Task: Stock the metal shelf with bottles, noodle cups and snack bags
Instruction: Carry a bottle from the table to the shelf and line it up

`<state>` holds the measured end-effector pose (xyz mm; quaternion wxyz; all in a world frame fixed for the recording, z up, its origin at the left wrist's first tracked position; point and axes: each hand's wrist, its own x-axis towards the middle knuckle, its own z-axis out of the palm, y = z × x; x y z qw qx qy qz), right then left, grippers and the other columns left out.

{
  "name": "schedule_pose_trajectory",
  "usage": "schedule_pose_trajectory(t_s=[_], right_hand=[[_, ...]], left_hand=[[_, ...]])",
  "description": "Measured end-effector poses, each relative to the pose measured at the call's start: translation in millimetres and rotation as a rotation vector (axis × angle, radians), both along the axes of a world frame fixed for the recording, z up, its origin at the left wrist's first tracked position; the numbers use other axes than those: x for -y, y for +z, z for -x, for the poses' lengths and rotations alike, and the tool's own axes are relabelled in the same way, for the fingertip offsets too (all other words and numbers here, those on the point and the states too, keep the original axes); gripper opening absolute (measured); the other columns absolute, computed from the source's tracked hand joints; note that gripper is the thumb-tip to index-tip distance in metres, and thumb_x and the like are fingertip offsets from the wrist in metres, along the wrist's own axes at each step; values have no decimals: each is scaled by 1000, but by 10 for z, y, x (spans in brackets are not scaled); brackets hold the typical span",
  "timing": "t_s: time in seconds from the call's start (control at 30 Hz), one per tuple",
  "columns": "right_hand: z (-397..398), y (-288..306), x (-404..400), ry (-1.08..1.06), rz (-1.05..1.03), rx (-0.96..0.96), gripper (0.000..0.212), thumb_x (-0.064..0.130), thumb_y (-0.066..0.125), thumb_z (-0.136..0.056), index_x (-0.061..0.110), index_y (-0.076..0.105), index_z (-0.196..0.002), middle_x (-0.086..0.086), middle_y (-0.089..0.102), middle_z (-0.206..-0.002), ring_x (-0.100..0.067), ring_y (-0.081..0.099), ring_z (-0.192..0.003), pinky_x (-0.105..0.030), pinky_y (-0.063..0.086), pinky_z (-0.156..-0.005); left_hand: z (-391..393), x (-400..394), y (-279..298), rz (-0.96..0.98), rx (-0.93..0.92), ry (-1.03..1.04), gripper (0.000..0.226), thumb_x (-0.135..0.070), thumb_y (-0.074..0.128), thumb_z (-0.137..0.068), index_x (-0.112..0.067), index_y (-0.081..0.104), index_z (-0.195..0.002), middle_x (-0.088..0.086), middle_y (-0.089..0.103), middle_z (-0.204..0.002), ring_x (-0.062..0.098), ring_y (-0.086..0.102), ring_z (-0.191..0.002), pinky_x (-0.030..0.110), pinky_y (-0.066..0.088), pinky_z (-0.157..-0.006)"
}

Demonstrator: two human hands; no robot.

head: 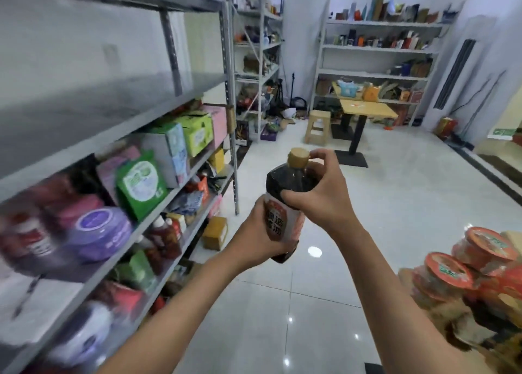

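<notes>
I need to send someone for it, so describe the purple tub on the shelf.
On the metal shelf along the left, find the second board down. The purple tub lies tipped there, left of a green-and-white bag; it's the only round lilac container.

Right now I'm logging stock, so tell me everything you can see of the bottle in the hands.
The bottle holds dark liquid, looks like clear plastic, and has a tan ribbed cap and a white and red label with large characters. It is held roughly upright in mid-air beside the shelf. The left hand grips its lower body; the right hand wraps its shoulder.
</notes>
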<state>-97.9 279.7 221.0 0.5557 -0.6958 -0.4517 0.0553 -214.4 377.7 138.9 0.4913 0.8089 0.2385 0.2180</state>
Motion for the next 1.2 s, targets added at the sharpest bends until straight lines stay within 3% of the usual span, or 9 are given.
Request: schedule_pose_trajectory(t_s=[0.07, 0.17, 0.33, 0.47, 0.57, 0.83, 1.0, 1.1, 1.2], right_hand=[[298, 103, -305, 98, -29, 1, 76, 13, 85, -60, 29, 41, -120, 9, 69, -102, -7, 67, -94, -25, 59, -81], [725, 283, -729, 240, -73, -22, 75, 5, 84, -61, 26, 42, -119, 3, 70, -104, -9, 69, -91, -25, 59, -76], [1293, 509, -1414, 454, -125, -40, 70, 13, 85, -55, 33, 47, -111, 2, 73, -100, -15, 70, -91, -40, 59, -81], [1688, 694, -1933, 623, -151, -59, 69, 19, 88, -55, 33, 49, -111, 0, 72, -102, -14, 70, -94, -35, 57, -84], [1937, 899, -2309, 762, -175, -50, 73, 30, 89, -53, 32, 48, -114, 0, 71, -109, -14, 68, -100, -40, 56, -90], [2608, 1422, -3169, 1177, -194, -74, 63, 20, 88, -68, 21, 55, -121, 4, 69, -111, -8, 68, -99, -28, 56, -87], [3128, 1495, -3610, 1377, -131, -197, 36, 43, 62, -92, 20, 59, -119, 7, 69, -107, 2, 66, -93, -17, 51, -79], [3392, 1432, -3863, 1403, -58, -246, 62, 67, 40, -89, 16, 62, -118, -2, 69, -114, -12, 65, -106, -34, 52, -89], [3593, 1326, -4061, 1448, 11, -249, 65, 62, 30, -95, 11, 62, -121, -6, 67, -119, -18, 64, -108, -37, 54, -85]], left_hand=[[343, -234, 70, -46, 14, 126, 86, -46, 89, -61, -42, 31, -125, -25, 55, -116, -4, 55, -109, 22, 53, -85], [831, -490, 210, -74, 58, 316, 81, -42, 90, -59, -39, 36, -119, -23, 57, -110, -6, 55, -102, 12, 46, -76], [1472, -786, 391, -190, 92, 673, 83, -54, 87, -52, -40, 38, -118, -17, 62, -109, 8, 61, -102, 31, 53, -79], [1882, -1014, 617, -279, 85, 912, 88, -61, 84, -52, -43, 38, -125, -19, 63, -107, 4, 60, -99, 35, 55, -83], [2136, -1206, 824, -329, 67, 1098, 73, -64, 80, -50, -43, 45, -111, -20, 64, -97, 3, 61, -91, 36, 55, -78], [2694, -1504, 1301, -408, 39, 1458, 65, -61, 76, -48, -41, 49, -103, -18, 66, -87, 7, 64, -84, 39, 55, -75], [3038, -1644, 1477, -456, 25, 1671, 62, -56, 80, -49, -38, 49, -99, -18, 65, -85, 2, 63, -80, 38, 56, -73], [3148, -1662, 1529, -465, 18, 1781, 64, -53, 84, -50, -39, 48, -100, -19, 64, -86, 0, 61, -82, 35, 56, -76], [3262, -1699, 1569, -484, 31, 1879, 66, -52, 86, -51, -38, 49, -104, -19, 63, -88, 2, 62, -83, 33, 57, -75]])
